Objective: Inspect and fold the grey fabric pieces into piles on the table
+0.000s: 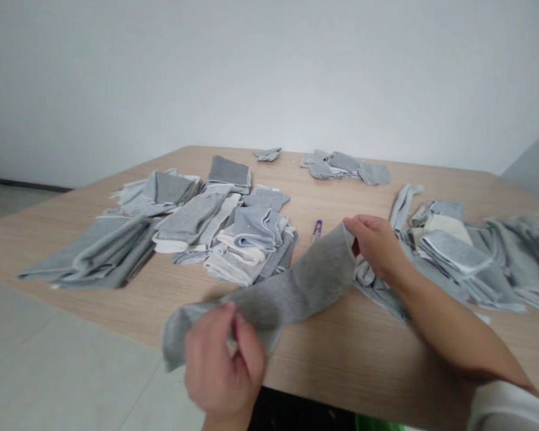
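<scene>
Between my two hands a long strip of grey fabric [317,281] stretches over the table's front edge. My right hand [372,242] pinches its far end, lifted a little above the tabletop. Nearer to me, my left hand [224,356] is closed on the other part, with the fabric's end hanging out to the left; this hand is slightly blurred. Just beyond the strip lies a pair of small purple-handled thread snips [317,230]. A pile of folded grey and cream fabric pieces [256,239] sits to the left of them.
The wooden table [341,371] stands against a white wall. Larger folded grey cloth [103,251] lies at the left, more fabric pieces [453,245] are heaped on the right, and small stacks [341,164] lie at the back. Something green [377,424] shows below the front edge.
</scene>
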`<state>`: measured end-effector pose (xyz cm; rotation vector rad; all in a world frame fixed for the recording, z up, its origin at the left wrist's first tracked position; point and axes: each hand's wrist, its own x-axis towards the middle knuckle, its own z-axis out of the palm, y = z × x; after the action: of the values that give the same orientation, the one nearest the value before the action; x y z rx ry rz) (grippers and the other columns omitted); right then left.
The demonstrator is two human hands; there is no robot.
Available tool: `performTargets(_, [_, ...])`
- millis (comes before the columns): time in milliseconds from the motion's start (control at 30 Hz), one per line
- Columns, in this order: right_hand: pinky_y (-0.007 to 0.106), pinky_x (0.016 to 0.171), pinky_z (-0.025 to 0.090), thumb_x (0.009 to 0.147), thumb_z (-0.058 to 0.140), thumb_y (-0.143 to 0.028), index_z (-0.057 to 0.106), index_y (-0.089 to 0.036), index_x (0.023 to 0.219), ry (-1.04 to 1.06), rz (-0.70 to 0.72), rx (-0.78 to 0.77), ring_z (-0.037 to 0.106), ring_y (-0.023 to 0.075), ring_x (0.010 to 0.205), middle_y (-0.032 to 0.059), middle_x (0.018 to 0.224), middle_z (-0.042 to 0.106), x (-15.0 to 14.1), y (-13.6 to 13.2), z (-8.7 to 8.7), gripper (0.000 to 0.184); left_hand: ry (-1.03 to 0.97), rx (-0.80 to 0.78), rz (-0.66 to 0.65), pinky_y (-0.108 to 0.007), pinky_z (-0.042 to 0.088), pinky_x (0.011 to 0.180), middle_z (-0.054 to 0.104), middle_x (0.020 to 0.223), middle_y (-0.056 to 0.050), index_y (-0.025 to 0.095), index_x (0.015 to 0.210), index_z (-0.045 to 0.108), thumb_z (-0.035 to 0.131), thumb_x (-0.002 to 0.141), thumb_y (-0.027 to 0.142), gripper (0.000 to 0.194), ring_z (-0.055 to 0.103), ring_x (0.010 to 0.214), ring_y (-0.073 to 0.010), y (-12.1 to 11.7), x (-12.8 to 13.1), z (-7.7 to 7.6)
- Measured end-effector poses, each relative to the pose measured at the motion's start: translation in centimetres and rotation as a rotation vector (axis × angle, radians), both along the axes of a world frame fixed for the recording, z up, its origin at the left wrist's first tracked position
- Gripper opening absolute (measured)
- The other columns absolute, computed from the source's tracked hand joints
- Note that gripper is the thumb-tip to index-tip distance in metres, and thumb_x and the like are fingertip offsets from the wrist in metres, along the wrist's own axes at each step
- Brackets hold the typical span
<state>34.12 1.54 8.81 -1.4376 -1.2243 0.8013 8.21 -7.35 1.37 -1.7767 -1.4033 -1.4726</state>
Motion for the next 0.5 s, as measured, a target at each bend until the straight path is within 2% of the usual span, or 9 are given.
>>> performTargets(100, [0.023, 0.04, 0.035, 0.085, 0.053, -0.04, 0.056, -0.019, 0.06, 0.078, 0.151, -0.077, 0.048, 0.0114, 0.038, -0.003, 0.045, 0.055, -1.6, -2.0, 0.2, 0.033, 0.08, -0.217, -0.458, -0.027, 0.053, 0.076, 0.069, 0.087, -0.004, 0.019, 0.105, 0.061, 0.056, 0.084, 0.007, 0.025, 0.066, 0.083, -0.0173, -1.4, 3.1, 0.7])
performTargets(133, [0.022, 0.04, 0.036, 0.086, 0.053, -0.041, 0.056, -0.019, 0.061, 0.102, 0.214, -0.1, 0.048, 0.0115, 0.038, -0.003, 0.045, 0.055, -2.3, -2.7, 0.1, 0.033, 0.088, -0.28, -0.562, -0.026, 0.053, 0.072, 0.069, 0.084, -0.004, 0.02, 0.103, 0.06, 0.055, 0.086, 0.009, 0.021, 0.065, 0.08, -0.0163, -1.7, 3.9, 1.0])
performTargets(200, [0.021, 0.04, 0.038, 0.087, 0.053, -0.043, 0.056, -0.019, 0.062, 0.142, 0.342, -0.155, 0.05, 0.0111, 0.038, -0.0033, 0.044, 0.055, -3.5, -3.9, -0.1, 0.035, 0.075, -0.325, -0.639, -0.027, 0.053, 0.068, 0.069, 0.084, -0.005, 0.019, 0.103, 0.06, 0.056, 0.089, 0.017, 0.015, 0.066, 0.077, -0.0171, -2.1, 5.2, 1.4])
performTargets(267, [0.02, 0.041, 0.038, 0.089, 0.053, -0.044, 0.054, -0.019, 0.063, 0.163, 0.455, -0.201, 0.051, 0.0104, 0.04, -0.0035, 0.045, 0.055, -4.5, -4.9, -0.4, 0.037, 0.063, -0.353, -0.614, -0.028, 0.053, 0.064, 0.068, 0.083, -0.005, 0.02, 0.101, 0.06, 0.057, 0.091, 0.029, 0.014, 0.066, 0.074, -0.0182, -2.4, 5.7, 1.6])
performTargets(333, [0.019, 0.044, 0.038, 0.09, 0.053, -0.045, 0.053, -0.018, 0.063, 0.16, 0.545, -0.223, 0.053, 0.01, 0.044, -0.0032, 0.048, 0.056, -5.1, -5.6, -0.7, 0.038, 0.041, -0.383, -0.534, -0.027, 0.051, 0.059, 0.066, 0.079, -0.004, 0.022, 0.096, 0.058, 0.057, 0.091, 0.035, 0.015, 0.065, 0.071, -0.0183, -2.5, 5.9, 1.5])
performTargets(500, [0.02, 0.051, 0.036, 0.095, 0.049, -0.042, 0.054, -0.017, 0.067, 0.015, 0.641, -0.123, 0.048, 0.0087, 0.055, -0.0033, 0.059, 0.053, -5.3, -6.9, -0.7, 0.038, -0.054, -0.403, -0.301, -0.026, 0.05, 0.056, 0.062, 0.079, -0.004, 0.022, 0.09, 0.053, 0.06, 0.087, 0.037, 0.017, 0.065, 0.075, -0.0191, -2.4, 5.7, 0.7])
